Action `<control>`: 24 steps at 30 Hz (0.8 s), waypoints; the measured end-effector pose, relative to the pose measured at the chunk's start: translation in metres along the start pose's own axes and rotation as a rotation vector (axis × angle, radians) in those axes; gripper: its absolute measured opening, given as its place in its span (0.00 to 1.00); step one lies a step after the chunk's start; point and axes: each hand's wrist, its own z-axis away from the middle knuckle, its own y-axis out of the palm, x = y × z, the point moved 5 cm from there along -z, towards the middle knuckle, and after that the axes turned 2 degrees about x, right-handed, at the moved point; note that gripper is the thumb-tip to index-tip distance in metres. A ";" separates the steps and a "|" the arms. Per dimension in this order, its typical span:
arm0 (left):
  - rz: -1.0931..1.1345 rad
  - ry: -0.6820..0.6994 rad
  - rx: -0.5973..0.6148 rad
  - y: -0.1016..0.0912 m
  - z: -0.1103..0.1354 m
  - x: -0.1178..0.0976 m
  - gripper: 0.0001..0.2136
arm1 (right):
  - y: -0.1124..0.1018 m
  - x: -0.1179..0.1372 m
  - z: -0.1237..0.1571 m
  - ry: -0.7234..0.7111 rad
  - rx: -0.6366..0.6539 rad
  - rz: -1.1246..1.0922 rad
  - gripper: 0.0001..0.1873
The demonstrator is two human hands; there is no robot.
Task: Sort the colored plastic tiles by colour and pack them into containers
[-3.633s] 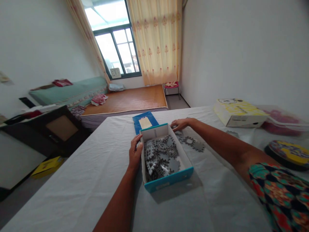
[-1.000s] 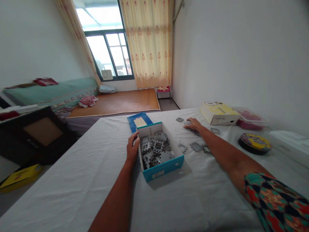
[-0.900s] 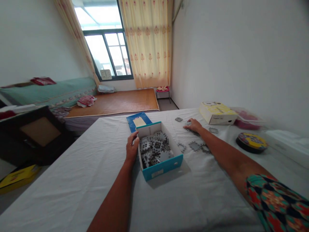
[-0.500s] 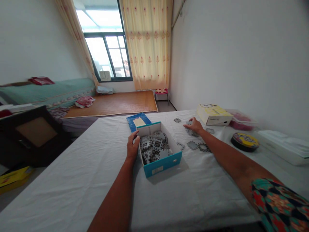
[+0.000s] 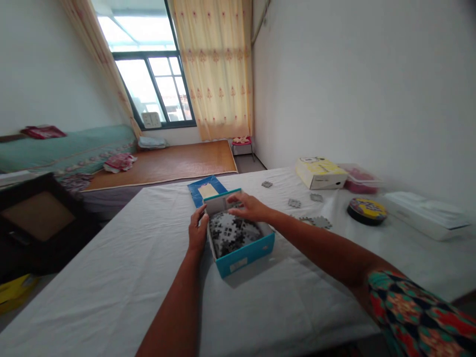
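Observation:
A blue box (image 5: 247, 258) with white inner walls stands on the white-covered table, heaped with grey interlocking puzzle-like pieces (image 5: 230, 233). My left hand (image 5: 198, 229) grips the box's left wall near its far corner. Over the far part of the box is my right hand (image 5: 247, 206), its fingers apart just above the heap; no piece shows between them. Several more grey pieces lie to the right of the box, among them one flat piece (image 5: 294, 203) and a small one (image 5: 267, 184) farther back. My right forearm partly covers a cluster of pieces (image 5: 318, 221).
Behind the box lies a blue booklet (image 5: 199, 187). Along the wall at right stand a yellow-and-white box (image 5: 322, 173), a clear tub with pink contents (image 5: 360, 179), a round black-and-yellow tin (image 5: 367, 211) and a white case (image 5: 424, 215).
My right hand has moved left from the loose pieces on the table to above the box. The heap in the box sits higher, with pale pieces on top. My left hand stays on the box.

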 end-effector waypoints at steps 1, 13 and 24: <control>-0.001 -0.002 0.001 0.000 0.000 0.000 0.20 | -0.007 -0.006 0.004 -0.021 -0.030 0.050 0.17; 0.017 -0.022 0.009 0.002 -0.003 0.002 0.21 | -0.181 -0.183 0.157 0.769 -0.180 0.745 0.17; -0.063 -0.058 0.014 0.001 -0.003 -0.012 0.23 | -0.200 -0.199 0.173 0.703 -0.288 0.390 0.20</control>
